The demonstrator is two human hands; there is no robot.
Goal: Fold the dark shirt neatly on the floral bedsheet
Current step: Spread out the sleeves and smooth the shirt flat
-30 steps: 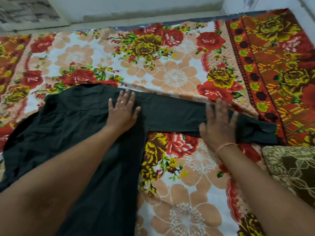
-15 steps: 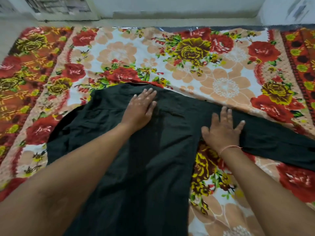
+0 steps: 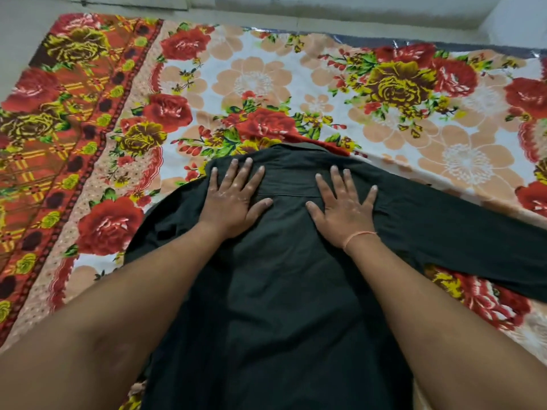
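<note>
The dark shirt (image 3: pixel 284 291) lies back side up on the floral bedsheet (image 3: pixel 266 81), collar at the far end, its body running toward me. One sleeve stretches out flat to the right. My left hand (image 3: pixel 233 199) rests palm down, fingers spread, on the shirt's left shoulder. My right hand (image 3: pixel 344 205) lies flat with spread fingers on the right shoulder, a thin orange thread around its wrist. Neither hand grips the cloth. The left sleeve is bunched beside my left forearm and partly hidden.
The bedsheet spreads wide, with a red and yellow patterned border (image 3: pixel 59 137) on the left. Beyond its far edge runs a pale floor and wall base (image 3: pixel 325 10).
My right hand has slid left from the sleeve onto the shirt's right shoulder. My left hand has shifted to the left shoulder. The view has swung left and centred on the shirt.
</note>
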